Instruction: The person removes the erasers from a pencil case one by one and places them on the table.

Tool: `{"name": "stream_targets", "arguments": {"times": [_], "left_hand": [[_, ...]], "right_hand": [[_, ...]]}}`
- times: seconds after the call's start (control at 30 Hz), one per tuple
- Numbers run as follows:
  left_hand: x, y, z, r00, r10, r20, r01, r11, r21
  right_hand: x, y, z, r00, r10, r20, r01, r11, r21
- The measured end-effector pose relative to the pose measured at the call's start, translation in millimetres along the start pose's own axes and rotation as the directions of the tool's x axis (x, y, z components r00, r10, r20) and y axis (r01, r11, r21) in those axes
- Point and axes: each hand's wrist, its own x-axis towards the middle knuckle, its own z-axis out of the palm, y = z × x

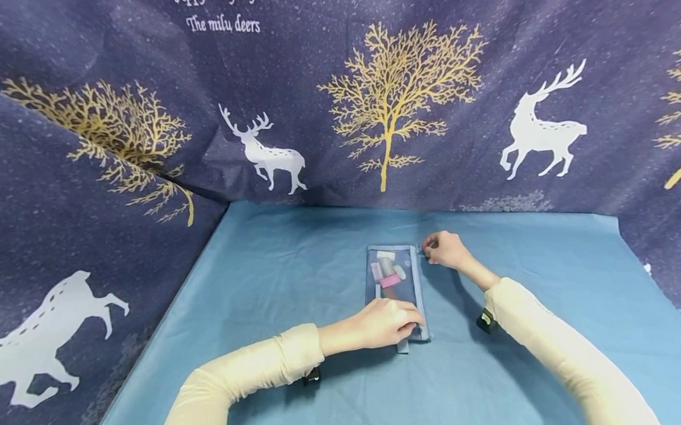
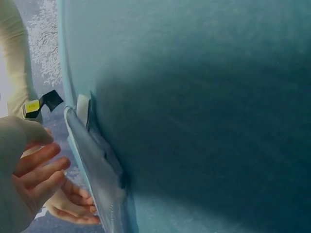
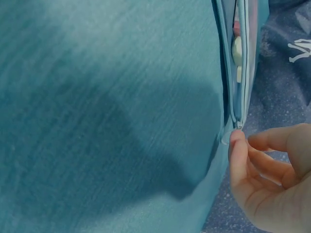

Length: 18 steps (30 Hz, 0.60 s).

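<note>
Cream sleeves [image 1: 267, 364] cropped, left hand [image 1: 385, 324] loose-fingered, partly covering pouch [image 1: 410, 292], right hand [image 1: 445, 250] pinching half-hidden zip pull [image 3: 239, 125]

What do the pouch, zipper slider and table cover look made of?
Pouch: probably clear plastic film or fine mesh, since the items inside show through; the pale blue edging looks like fabric.
Zipper slider: maybe metal, going by its greyish glint; too small to be sure.
Table cover: likely woven cloth, matte, with fine streaky texture.
</note>
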Motion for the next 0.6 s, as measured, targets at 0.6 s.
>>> {"name": "stream_targets", "arguments": {"times": [0.6], "left_hand": [[13.4,-22.0,-2.2,0.987,-0.157,0.013,0.158,0.987,-0.03]], "right_hand": [[-15.4,-3.6,1.1,0.997,-0.007,0.074,0.007,1.0,-0.008]]}}
